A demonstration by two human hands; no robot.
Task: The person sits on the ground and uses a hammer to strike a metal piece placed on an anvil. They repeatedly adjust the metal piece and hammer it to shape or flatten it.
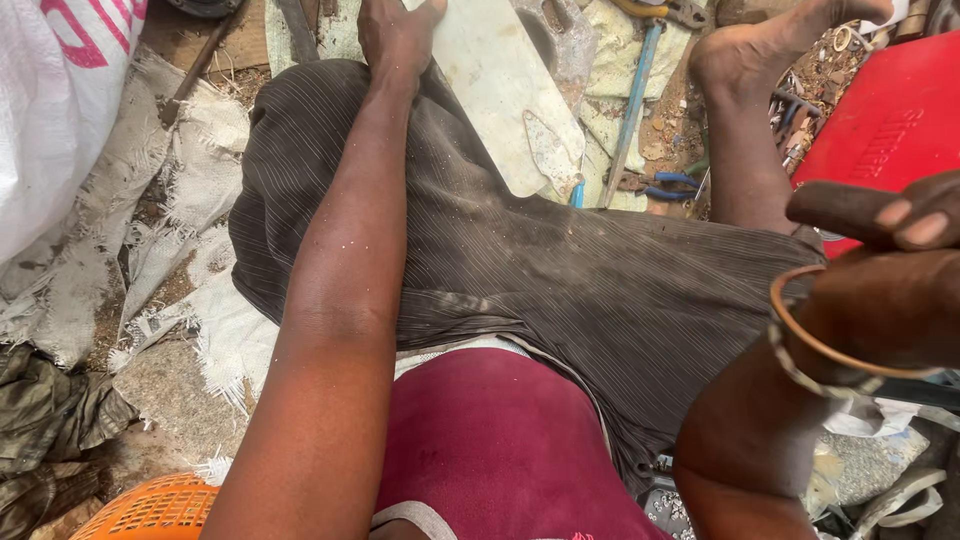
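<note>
The thing under the left hand [398, 35] is a pale, flat sheet [495, 90], cream to greenish in colour, scuffed and stained, with a rounded near end and a darker leaf-shaped patch close to that end. It lies at the far middle of the scene, slanting from the far edge down toward the right, resting over the person's knee and dark striped cloth [520, 270]. The left hand sits on the sheet's far left corner: the fingers lie flat and spread against it, pressing rather than curling round it, though their tips run out of view at the top edge. The sheet stretches away to the right and near side of those fingers. The right hand [900, 290] is close to the camera at the right edge, wearing a thin orange bangle [815, 340] and a beaded one at the wrist; its fingers are curled shut around a dark, rounded bar [840, 208] whose end pokes out to the left. A red box [890, 120] sits far right behind that hand; what it contains cannot be seen. The rim of an orange plastic basket [150, 510] shows at the near left, its contents hidden. Blue-handled pliers [665, 185] lie on the ground just right of the sheet's near end, and a white sack [60, 100] fills the far left.
</note>
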